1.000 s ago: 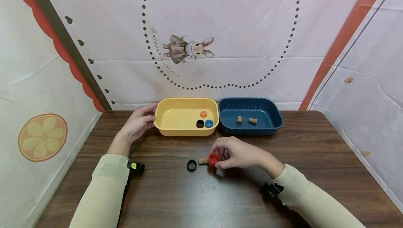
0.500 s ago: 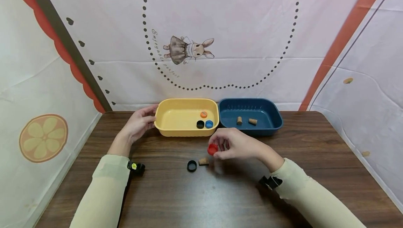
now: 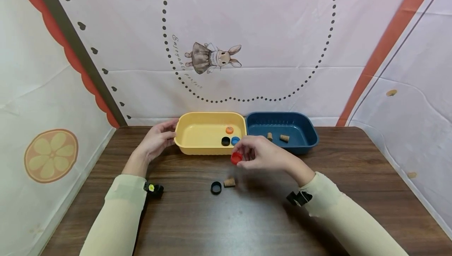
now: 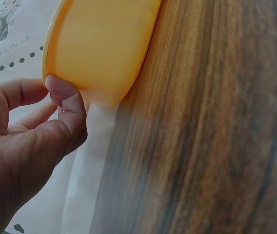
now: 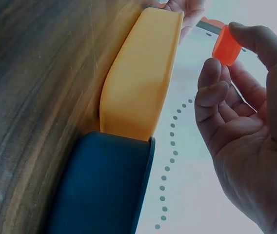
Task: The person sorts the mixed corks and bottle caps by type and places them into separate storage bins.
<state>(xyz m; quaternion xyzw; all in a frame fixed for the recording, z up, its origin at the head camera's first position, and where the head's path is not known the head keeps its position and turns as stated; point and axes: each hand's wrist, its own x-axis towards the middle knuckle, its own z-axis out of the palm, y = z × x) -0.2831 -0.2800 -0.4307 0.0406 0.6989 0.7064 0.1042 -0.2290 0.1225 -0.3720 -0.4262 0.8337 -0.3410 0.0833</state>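
Observation:
A red bottle cap (image 3: 236,158) is pinched between the thumb and fingers of my right hand (image 3: 263,154), held above the table just in front of the yellow tray (image 3: 197,150). The same cap (image 5: 227,46) shows orange-red in the right wrist view. My left hand (image 3: 157,140) grips the left end of the yellow tray; in the left wrist view the thumb (image 4: 63,87) lies against the tray's wall (image 4: 104,44). Inside that tray lie an orange cap (image 3: 229,130), a black cap (image 3: 225,141) and a blue cap (image 3: 235,141), partly near my right fingers.
A dark blue tray (image 3: 307,145) touches the yellow one's right end and holds two corks, one cork (image 3: 284,138) lying on its side. On the wooden table (image 3: 183,216) lie a black cap (image 3: 216,187) and a cork (image 3: 229,182). A printed cloth (image 3: 282,32) hangs behind.
My right hand has lifted the red cap off the table beside the cork and carried it away from me toward the yellow tray. My left hand stays on the tray.

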